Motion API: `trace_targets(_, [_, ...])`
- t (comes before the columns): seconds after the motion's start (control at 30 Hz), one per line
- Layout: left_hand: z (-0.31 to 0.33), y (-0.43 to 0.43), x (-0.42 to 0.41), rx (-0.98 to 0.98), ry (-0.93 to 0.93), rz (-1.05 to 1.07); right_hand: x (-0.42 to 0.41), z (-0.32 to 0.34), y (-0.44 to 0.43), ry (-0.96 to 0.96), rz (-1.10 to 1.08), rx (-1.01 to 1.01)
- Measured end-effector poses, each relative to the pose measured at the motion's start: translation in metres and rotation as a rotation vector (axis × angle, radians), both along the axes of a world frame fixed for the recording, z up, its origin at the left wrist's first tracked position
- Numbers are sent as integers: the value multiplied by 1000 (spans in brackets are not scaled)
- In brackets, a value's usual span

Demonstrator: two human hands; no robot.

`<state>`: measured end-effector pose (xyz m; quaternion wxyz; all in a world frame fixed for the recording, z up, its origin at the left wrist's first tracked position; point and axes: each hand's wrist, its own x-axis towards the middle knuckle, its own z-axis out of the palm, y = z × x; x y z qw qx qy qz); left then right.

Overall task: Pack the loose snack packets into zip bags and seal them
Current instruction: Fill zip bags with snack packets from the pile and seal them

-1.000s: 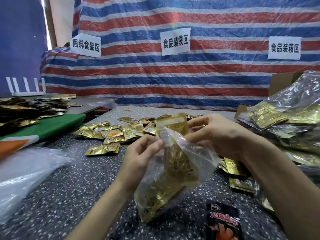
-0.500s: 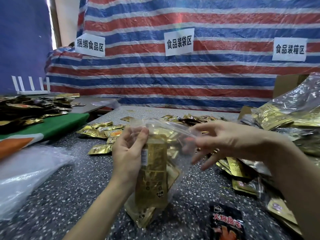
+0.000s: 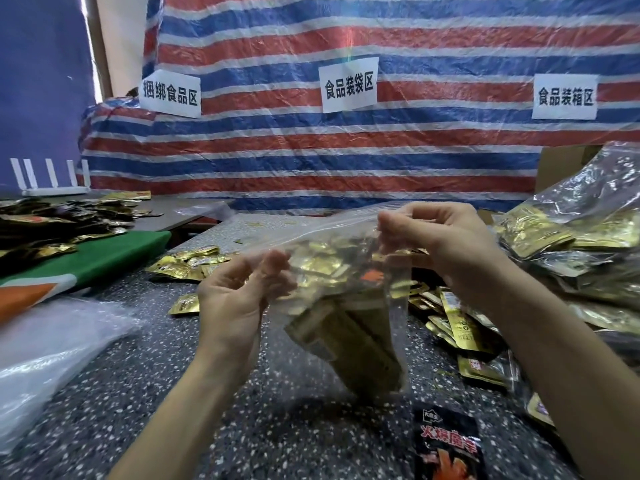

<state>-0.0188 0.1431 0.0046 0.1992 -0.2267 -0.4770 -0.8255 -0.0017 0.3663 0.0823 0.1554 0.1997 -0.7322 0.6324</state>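
A clear zip bag [image 3: 349,306] with several gold snack packets inside hangs above the speckled table [image 3: 242,410]. My left hand [image 3: 239,292] pinches the bag's top strip at its left end. The right end of that strip is pinched by my right hand [image 3: 436,237], held higher. The strip runs slanted between both hands. Loose gold packets [image 3: 187,263] lie behind the left hand, and more loose packets [image 3: 457,323] lie under the right forearm.
Filled clear bags [image 3: 581,244] are piled at the right. A black and red packet [image 3: 446,445] lies near the front edge. Empty plastic bags [image 3: 59,348] sit at the left, beside a green board [image 3: 90,258] with dark packets [image 3: 52,223].
The packet went fully into the bag. Both hands moved to the bag's top strip and spread apart, the right hand rising, the left sliding to the left end.
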Motion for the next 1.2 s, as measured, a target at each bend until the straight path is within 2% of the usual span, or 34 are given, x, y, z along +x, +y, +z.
trace_targets(0.13, [1,-2,4,-22,13,-40,-2,-1,6,-54,17,-105])
trace_targets(0.3, [2,-1,3,-63,-17,58,-1,-4,14,-161,147,-81])
trace_targets(0.5, [1,-5,1,-127,48,131,-1,-4,15,-109,131,-65])
trace_targets(0.67, [1,-3,2,-143,127,223,-2,-6,9,-54,37,-78])
trace_targets(0.8, [1,-2,4,-152,161,264,-4,-9,5,-99,38,-105])
trace_targets(1.07, [3,-1,4,-119,114,266,-5,-7,0,-89,68,-69])
trace_targets(1.2, [3,3,7,-184,131,285,-3,-3,0,-85,15,-41])
